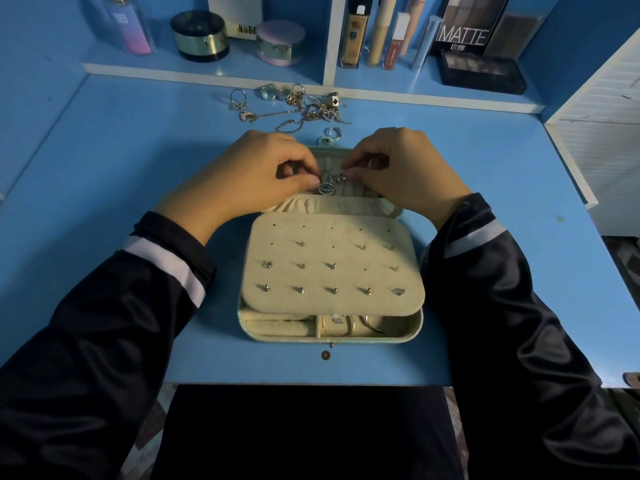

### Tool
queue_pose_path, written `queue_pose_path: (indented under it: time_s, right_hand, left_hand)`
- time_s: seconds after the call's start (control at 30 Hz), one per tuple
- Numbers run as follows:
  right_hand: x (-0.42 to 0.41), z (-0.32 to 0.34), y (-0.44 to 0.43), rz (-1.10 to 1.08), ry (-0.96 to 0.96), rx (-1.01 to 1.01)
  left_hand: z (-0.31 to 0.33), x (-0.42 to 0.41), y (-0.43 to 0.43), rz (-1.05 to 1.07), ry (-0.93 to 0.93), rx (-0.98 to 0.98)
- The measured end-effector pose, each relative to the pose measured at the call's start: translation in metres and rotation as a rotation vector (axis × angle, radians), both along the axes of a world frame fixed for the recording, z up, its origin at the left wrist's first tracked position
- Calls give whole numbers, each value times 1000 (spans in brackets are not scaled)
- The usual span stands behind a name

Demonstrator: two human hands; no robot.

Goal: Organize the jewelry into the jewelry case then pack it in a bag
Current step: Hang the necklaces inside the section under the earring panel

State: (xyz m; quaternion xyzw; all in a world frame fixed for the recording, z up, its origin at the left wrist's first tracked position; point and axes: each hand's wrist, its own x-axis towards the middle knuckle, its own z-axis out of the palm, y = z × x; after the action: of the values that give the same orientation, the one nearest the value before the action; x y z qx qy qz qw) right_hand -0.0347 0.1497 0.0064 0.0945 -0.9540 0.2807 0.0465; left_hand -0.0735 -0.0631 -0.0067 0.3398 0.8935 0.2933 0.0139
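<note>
Left hand [256, 174] and right hand [401, 168] fingers [306, 181] pinch a necklace [327, 189] over the case [381, 341]; its thin chain could tangle or slip.

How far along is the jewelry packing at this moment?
Done: stud earrings sit pinned on the panel of the jewelry case. In hand: left hand and right hand pinch a pendant necklace at the lid pocket. Left: rings and chains lie loose on the desk; case open, no bag in view.
</note>
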Motion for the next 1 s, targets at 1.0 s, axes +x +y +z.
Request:
queue_pose_path:
  time_s: [1.0]
  right_hand:
    - [3, 2, 1, 175, -156, -35]
  left_hand:
    - [2, 0, -7, -26, -62, -36]
